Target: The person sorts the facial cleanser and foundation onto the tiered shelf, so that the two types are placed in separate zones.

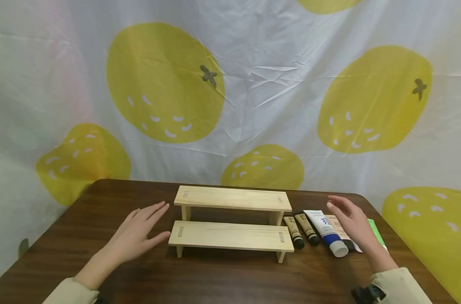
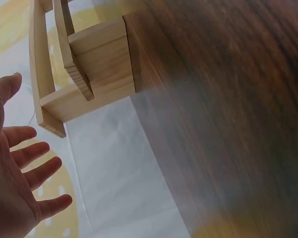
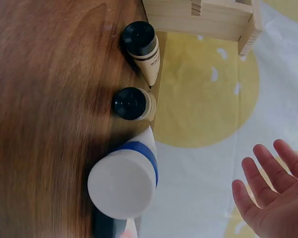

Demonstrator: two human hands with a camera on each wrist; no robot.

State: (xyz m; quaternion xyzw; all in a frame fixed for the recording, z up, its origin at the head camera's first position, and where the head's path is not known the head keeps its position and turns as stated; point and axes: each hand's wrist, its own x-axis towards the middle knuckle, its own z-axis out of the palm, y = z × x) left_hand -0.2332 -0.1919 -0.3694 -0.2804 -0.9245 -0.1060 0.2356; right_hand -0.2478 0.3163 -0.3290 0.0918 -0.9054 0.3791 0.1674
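Observation:
A pale wooden two-tier stand (image 1: 230, 234) is on the table, its upper shelf (image 1: 232, 198) behind the lower one. Just left of it my left hand (image 1: 137, 234) hovers with fingers spread and nothing held; the left wrist view shows the same hand (image 2: 15, 183) beside the stand's end (image 2: 107, 57). My right hand (image 1: 353, 223), also holding nothing, is above several tubes right of the stand. Two small beige tubes with black caps (image 1: 293, 231) lie nearest the stand, then a white tube (image 1: 323, 226) with a blue band and white cap. A beige tube (image 1: 337, 226) and a green-and-white item (image 1: 376, 232) are partly hidden by my right hand.
The dark brown wooden table (image 1: 223, 280) reaches back to a hanging white cloth (image 1: 268, 93) printed with yellow fruit. The cloth also hangs along the table's right side.

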